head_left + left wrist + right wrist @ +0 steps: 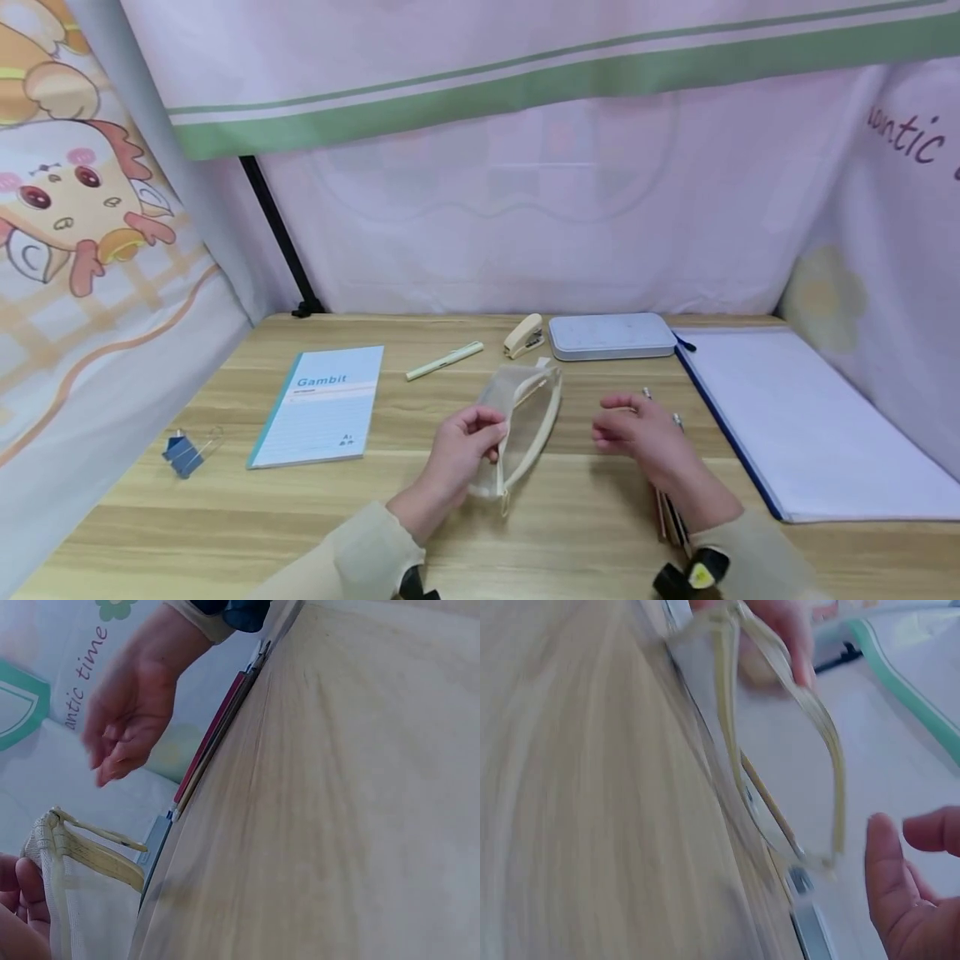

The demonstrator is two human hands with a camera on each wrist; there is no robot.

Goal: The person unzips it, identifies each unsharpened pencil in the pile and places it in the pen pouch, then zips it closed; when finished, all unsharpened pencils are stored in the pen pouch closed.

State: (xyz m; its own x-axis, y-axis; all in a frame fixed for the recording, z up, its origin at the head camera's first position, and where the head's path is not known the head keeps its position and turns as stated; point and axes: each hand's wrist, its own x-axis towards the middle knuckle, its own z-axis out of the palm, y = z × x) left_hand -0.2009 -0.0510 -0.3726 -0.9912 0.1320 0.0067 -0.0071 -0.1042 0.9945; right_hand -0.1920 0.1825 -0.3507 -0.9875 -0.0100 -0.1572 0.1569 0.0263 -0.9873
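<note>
On a pale wooden desk (585,533), the left hand (461,454) pinches one open mesh zip pouch (525,425), held just above the desktop at its middle, while the right hand (637,437) hovers beside it, fingers relaxed and holding nothing. Farther back lie one blue binder clip (180,454), one Gambit notebook (318,406), one pen (444,361), one stapler (523,336), one grey case (611,336) and one white folder (802,417). Pink printed curtains (525,208) enclose the desk.

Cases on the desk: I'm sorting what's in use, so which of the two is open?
The mesh zip pouch held up by the left hand: its cream zipper gapes wide. The grey hard case at the back lies flat with its lid shut, untouched.
</note>
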